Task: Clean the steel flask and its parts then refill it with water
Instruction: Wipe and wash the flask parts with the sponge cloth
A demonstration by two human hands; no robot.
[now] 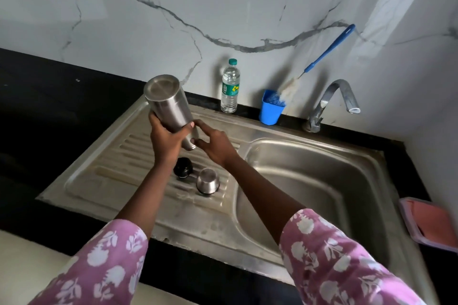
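Flask, a brushed steel cylinder point(168, 104), is tilting mouth-down above the ribbed steel sink drainboard point(104, 168), left hand point(168, 138) gripping it, right hand point(215, 146) pinching its neck; draining seems underway, refilling from the chrome tap point(332, 104) beside the drainboard likely following

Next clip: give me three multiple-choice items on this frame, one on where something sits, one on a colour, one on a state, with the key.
1. Where do the black stopper and steel cap sit?
A. in the basin
B. on the drainboard
C. on the counter

2. What colour is the cup holding the brush?
A. blue
B. red
C. white

3. How is the flask held?
A. upright, capped
B. lying in the basin
C. base up, mouth down

Key: 1 B, both rest on the ridges left of the basin; 2 A, plainly blue; 3 C, the left hand grips it with the base on top, the right hand at its mouth.
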